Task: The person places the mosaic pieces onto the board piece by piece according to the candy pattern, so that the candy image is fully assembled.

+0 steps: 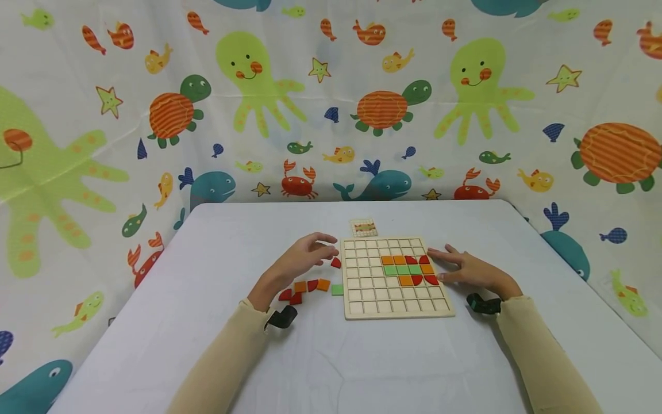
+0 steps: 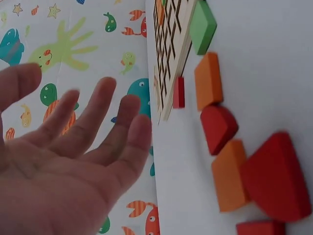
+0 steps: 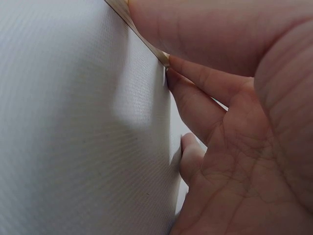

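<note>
A wooden grid board lies on the table, with orange squares, green squares and red rounded pieces set in its right half. My left hand hovers just left of the board, its fingers spread and nothing in them; the left wrist view shows the palm bare. Below that hand are a loose red piece, a green square against the board's left edge, and a row of orange and red pieces. My right hand rests at the board's right edge, fingers extended, with thumb and fingertips touching the rim.
Behind the board lies a small pattern card with a printed grid and coloured figure. The white table reaches back to a curtain printed with sea animals. Each wrist wears a black camera band.
</note>
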`<state>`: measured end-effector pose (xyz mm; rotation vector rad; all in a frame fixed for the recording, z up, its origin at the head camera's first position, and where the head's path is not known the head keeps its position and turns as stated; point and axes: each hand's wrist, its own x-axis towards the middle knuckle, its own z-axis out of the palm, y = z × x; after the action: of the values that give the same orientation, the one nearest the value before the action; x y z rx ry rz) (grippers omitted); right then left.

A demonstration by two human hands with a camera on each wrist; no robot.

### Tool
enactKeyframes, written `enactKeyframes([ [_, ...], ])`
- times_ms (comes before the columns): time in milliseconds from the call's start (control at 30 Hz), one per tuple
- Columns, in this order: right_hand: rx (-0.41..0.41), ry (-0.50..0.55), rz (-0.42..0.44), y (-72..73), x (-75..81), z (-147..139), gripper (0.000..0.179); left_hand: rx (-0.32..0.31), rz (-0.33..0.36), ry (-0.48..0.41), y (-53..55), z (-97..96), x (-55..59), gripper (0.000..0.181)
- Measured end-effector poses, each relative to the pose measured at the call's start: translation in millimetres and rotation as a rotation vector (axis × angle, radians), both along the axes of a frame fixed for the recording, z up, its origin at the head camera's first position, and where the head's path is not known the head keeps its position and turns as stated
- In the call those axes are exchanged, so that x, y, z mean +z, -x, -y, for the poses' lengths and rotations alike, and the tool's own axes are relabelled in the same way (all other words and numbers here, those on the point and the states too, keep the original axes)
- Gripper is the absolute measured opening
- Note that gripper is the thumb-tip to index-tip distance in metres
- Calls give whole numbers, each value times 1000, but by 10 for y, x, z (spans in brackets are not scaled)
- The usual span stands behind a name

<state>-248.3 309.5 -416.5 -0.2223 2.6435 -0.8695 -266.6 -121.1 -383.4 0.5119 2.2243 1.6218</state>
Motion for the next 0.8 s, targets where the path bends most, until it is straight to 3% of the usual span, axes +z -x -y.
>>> enactKeyframes([
  [200, 5, 1, 0, 6, -7, -12, 94, -48, -75, 202, 28, 94, -4, 41],
  [467, 5, 32, 3, 20, -34, -24, 93, -127, -81, 473, 69, 176, -86, 32],
  [633, 7, 21, 0, 21, -29, -30, 94, -198, -138, 592, 110, 157, -144, 30],
  [800, -4, 8, 2, 24, 3, -9, 93, -208, -189, 695, 98, 112, -165, 22],
])
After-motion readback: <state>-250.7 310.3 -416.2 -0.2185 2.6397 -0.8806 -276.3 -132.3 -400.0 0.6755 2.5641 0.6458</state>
